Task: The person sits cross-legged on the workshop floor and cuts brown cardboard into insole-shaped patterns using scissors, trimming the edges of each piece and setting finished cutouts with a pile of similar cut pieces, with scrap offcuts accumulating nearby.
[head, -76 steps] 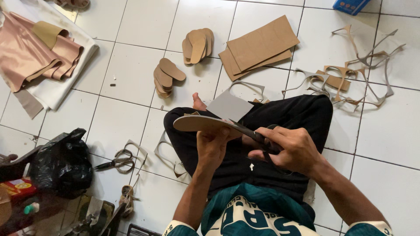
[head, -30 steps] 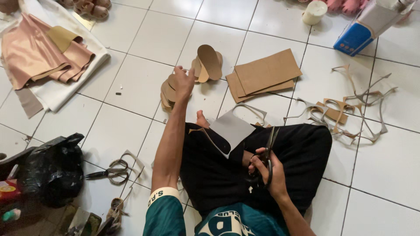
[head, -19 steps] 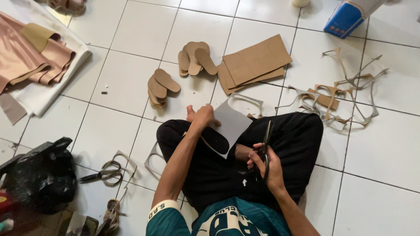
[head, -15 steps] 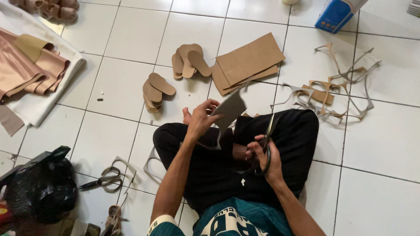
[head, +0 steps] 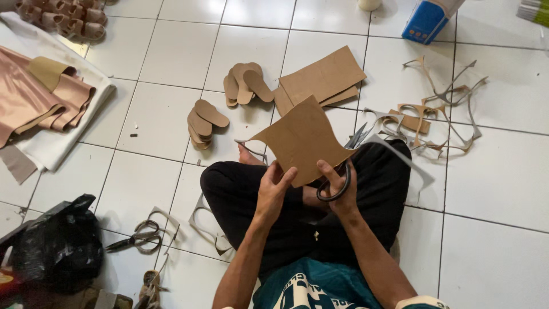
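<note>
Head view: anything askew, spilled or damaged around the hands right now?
Mostly routine. Offcut strips lie tangled across the tiles at right, and spare scissors rest loose on the floor. The brown sheet in the left hand has cut-out edges.
</note>
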A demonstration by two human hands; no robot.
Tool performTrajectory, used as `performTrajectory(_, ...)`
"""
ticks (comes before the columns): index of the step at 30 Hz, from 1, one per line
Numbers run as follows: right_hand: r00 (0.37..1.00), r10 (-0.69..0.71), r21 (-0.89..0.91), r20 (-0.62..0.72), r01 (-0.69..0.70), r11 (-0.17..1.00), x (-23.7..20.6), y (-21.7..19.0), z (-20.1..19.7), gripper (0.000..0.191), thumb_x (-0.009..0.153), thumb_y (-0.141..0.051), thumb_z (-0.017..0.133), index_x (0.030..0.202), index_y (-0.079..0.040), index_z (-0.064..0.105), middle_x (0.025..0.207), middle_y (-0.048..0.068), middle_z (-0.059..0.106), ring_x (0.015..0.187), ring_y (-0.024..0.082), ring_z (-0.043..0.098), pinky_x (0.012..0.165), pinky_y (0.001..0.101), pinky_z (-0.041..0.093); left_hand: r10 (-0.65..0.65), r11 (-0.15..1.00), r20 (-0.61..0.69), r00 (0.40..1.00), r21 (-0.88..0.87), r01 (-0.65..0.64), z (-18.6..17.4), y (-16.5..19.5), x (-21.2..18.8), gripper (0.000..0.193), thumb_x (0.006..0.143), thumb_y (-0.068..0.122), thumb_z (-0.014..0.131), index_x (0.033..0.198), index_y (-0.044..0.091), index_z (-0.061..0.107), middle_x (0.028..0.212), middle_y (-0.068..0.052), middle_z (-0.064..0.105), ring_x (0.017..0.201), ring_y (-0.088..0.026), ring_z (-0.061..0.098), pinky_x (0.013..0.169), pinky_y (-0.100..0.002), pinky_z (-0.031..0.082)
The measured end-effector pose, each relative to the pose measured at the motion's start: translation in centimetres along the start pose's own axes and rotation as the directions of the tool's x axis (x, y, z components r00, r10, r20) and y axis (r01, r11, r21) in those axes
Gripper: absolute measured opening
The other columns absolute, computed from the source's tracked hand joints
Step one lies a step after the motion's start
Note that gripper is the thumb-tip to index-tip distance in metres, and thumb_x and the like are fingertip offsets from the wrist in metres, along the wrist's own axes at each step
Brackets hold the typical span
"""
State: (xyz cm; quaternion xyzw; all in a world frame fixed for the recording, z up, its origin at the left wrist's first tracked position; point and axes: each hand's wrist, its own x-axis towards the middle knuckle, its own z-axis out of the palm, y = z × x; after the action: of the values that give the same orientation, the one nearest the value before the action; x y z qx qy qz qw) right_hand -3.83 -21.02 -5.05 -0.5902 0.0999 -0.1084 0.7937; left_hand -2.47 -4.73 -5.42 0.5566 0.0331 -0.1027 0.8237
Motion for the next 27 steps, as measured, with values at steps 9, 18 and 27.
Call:
performTrajectory(9, 0.889, 0.438, -0.305, 0.134, -0.383, 0.872, -6.8, 3.0, -2.7, 0.049, 0.088, -0.033, 0.071, 0.130, -0.009, 0.065, 0.073, 0.001, 0.070, 0.052, 0.009, 0.055, 0.045, 0.0247, 0.040, 0.172, 0.980, -0.087, 0.981, 0.114, -0.162, -1.6, 4.0, 5.1, 0.046, 0.095, 0.015, 0.071, 0.133, -0.003, 0.053, 0.120, -0.015, 0.066, 0.110, -0.020, 0.066, 0.096, -0.033, 0.055)
performTrajectory(18, 0.895, 0.192, -0.487, 0.403, 0.032, 0.873, -2.8, 0.6, -1.8, 0.070, 0.093, -0.054, 0.064, 0.144, -0.006, 0.059, 0.075, -0.003, 0.061, 0.064, 0.006, 0.053, 0.059, 0.0243, 0.047, 0.148, 0.984, -0.013, 0.989, 0.103, -0.146, -1.5, 4.1, 1.7, 0.044, 0.097, 0.011, 0.068, 0.135, -0.006, 0.054, 0.127, -0.015, 0.065, 0.118, -0.020, 0.064, 0.106, -0.032, 0.050)
performTrajectory(27, 0.900, 0.154, -0.388, 0.408, 0.019, 0.922, -3.3, -0.2, -1.6, 0.042, 0.095, -0.038, 0.069, 0.120, -0.004, 0.072, 0.069, -0.003, 0.063, 0.059, 0.005, 0.055, 0.054, 0.0237, 0.046, 0.176, 0.979, 0.019, 0.984, 0.101, -0.177, -1.2, 3.9, 0.8, 0.053, 0.098, 0.007, 0.067, 0.143, -0.007, 0.044, 0.144, -0.011, 0.051, 0.126, -0.020, 0.059, 0.111, -0.033, 0.047)
